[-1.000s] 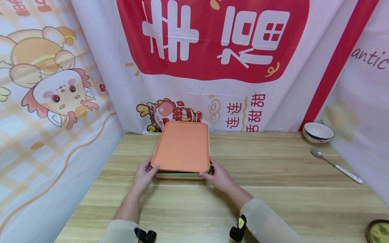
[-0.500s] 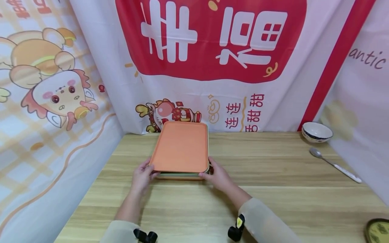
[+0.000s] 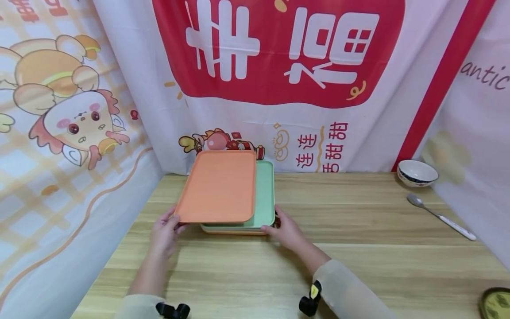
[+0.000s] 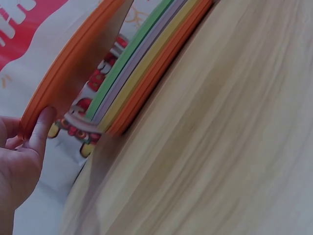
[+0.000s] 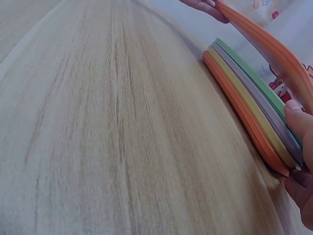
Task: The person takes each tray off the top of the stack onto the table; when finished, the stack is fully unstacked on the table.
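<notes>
An orange rectangular tray is raised and tilted over a stack, offset to its left. My left hand pinches its near left corner, thumb on the underside in the left wrist view. Under it lies a pale green tray, its right strip uncovered. Below the green one, the left wrist view shows edges of a purple tray, a yellow tray and another orange tray. My right hand grips the stack's near right corner, thumb at the green rim and fingers low by the bottom tray.
A white patterned bowl stands at the back right of the wooden table. A spoon with a white handle lies in front of it. The dark rim of a yellow-green dish shows at the lower right. Printed cloths hang around the table.
The top orange tray has moved left and up with my left hand, exposing the green tray beneath. My right hand has stayed at the stack's corner.
</notes>
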### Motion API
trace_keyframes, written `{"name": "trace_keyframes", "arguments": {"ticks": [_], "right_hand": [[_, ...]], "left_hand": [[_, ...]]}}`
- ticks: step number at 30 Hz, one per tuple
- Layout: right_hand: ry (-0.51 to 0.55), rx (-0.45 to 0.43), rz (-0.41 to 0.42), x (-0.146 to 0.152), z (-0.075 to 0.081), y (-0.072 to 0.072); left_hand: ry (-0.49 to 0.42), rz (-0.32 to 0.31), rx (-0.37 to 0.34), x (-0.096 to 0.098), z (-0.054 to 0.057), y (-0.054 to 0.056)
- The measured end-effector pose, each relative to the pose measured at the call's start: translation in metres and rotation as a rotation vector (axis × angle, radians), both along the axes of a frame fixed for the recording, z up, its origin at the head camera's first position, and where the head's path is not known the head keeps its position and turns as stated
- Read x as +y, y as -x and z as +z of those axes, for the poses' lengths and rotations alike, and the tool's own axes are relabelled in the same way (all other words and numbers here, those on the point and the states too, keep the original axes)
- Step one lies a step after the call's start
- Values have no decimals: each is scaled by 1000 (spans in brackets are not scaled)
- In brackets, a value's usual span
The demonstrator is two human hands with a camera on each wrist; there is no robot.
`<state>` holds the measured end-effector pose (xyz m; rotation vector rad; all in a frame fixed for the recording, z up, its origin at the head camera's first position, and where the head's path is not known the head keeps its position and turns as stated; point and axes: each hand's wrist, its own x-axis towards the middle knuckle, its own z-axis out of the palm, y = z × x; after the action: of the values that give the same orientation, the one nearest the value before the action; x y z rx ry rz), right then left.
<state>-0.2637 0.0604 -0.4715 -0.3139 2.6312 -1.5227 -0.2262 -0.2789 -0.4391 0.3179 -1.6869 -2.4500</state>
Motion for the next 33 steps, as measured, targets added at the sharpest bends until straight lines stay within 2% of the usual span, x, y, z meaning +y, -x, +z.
{"name": "trace_keyframes", "arguments": {"ticks": [10, 15, 20, 24, 26, 33], "right_hand": [[-7, -2, 3, 0, 0, 0], [-7, -10, 1, 2, 1, 0], [-4, -6, 10, 2, 2, 1], [-8, -4, 13, 2, 2, 1], [-9, -1, 16, 2, 2, 1], [10, 11, 30, 2, 2, 0]], "left_hand": [[-148, 25, 122, -66, 3, -26], [-203, 15, 166, -95, 3, -32], [-266, -9, 181, -117, 0, -35], [-285, -12, 153, -129, -3, -35], [-264, 1, 126, -133, -3, -35], [-181, 95, -1, -148, -5, -32]]}}
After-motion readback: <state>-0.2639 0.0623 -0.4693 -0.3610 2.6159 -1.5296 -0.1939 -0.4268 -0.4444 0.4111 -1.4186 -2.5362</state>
